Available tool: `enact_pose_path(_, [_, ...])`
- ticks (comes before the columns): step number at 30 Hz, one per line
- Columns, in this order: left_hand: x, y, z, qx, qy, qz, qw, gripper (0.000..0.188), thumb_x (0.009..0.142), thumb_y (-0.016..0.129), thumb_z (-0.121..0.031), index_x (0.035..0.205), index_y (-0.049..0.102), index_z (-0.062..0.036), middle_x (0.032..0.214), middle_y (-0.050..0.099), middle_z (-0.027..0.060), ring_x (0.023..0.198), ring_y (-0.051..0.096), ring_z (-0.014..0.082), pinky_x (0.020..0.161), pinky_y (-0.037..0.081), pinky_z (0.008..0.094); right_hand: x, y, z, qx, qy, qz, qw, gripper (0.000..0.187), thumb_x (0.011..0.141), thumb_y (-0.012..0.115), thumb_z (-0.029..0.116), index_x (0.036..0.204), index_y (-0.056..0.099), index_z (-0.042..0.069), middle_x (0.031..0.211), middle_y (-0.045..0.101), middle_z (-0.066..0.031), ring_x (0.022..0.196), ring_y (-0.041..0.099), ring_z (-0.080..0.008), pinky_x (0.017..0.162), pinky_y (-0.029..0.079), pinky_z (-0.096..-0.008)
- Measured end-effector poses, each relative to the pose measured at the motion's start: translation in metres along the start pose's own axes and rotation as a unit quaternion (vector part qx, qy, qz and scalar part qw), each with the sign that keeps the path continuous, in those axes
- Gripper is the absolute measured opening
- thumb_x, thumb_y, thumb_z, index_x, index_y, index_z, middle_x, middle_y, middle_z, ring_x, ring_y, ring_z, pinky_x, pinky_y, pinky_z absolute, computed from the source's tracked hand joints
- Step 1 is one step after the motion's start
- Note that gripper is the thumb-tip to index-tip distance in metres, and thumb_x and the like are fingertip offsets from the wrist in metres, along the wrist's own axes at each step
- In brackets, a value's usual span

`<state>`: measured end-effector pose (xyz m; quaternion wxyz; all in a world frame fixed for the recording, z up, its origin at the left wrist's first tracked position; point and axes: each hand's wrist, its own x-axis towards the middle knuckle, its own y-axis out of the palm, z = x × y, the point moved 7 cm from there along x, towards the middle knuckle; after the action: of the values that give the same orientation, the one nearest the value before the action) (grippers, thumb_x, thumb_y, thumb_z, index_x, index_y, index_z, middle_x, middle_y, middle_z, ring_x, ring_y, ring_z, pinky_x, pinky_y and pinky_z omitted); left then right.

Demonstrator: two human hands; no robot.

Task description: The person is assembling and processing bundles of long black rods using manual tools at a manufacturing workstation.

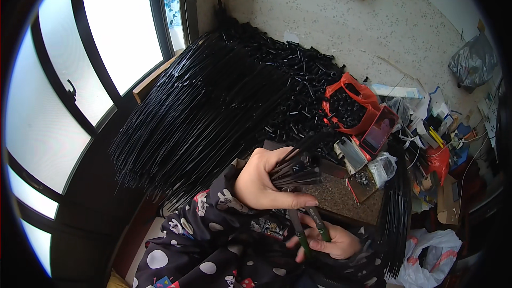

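My left hand [266,181] is closed round a bundle of thin black strips [290,173], whose dark ends fan out to the right and blur. Below it, my right hand [336,241] grips green-handled pliers [321,229], with the two handles spread apart. Their upper end passes behind my left thumb, so the jaws are hidden. A large stack of long thin black strips [186,112] lies to the left of my hands. Beyond them spreads a heap of short black tube-like pieces [304,82].
An open red plastic bag [368,96] holds more black pieces; a lit phone [380,129] leans against it. A clear plastic box [350,154] lies nearby. Another black strip bundle [394,213] hangs at the right, beside a white plastic bag [434,256]. Windows [117,26] line the left.
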<state>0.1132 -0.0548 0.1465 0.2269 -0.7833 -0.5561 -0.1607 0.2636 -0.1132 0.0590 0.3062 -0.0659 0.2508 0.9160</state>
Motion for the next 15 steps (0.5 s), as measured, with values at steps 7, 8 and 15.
enact_pose_path(7, [-0.007,0.007,0.018,-0.100,-0.069,-0.102,0.987,0.048,0.060,0.078,-0.008,0.101,0.055,0.0000,0.059,0.047,-0.0061,0.052,0.038,0.0001,0.046,0.027,0.0171,0.011,0.000,-0.040,-0.004,-0.012,-0.008,1.000,0.024,0.086,0.054,0.008,0.106,0.050,-0.003,0.074,0.056,-0.0093,0.062,0.054,-0.0146,0.056,0.044,-0.0263])
enact_pose_path(8, [-0.007,0.008,0.017,-0.099,-0.069,-0.102,0.988,0.048,0.060,0.078,-0.008,0.101,0.055,0.0000,0.059,0.047,-0.0061,0.052,0.038,0.0001,0.046,0.027,0.0171,0.012,-0.001,-0.042,-0.019,-0.016,-0.021,0.999,0.020,0.085,0.055,0.008,0.102,0.052,-0.003,0.071,0.057,-0.0085,0.060,0.054,-0.0142,0.054,0.044,-0.0265])
enact_pose_path(15, [-0.005,0.007,0.006,-0.111,0.021,-0.145,0.983,0.042,0.065,0.074,-0.006,0.101,0.053,0.0003,0.061,0.050,-0.0047,0.054,0.042,0.0006,0.047,0.029,0.0171,-0.001,-0.014,0.010,-0.440,-0.234,-0.315,0.808,0.019,0.079,0.064,0.012,0.091,0.055,0.001,0.063,0.056,-0.0093,0.053,0.057,-0.0179,0.051,0.045,-0.0285])
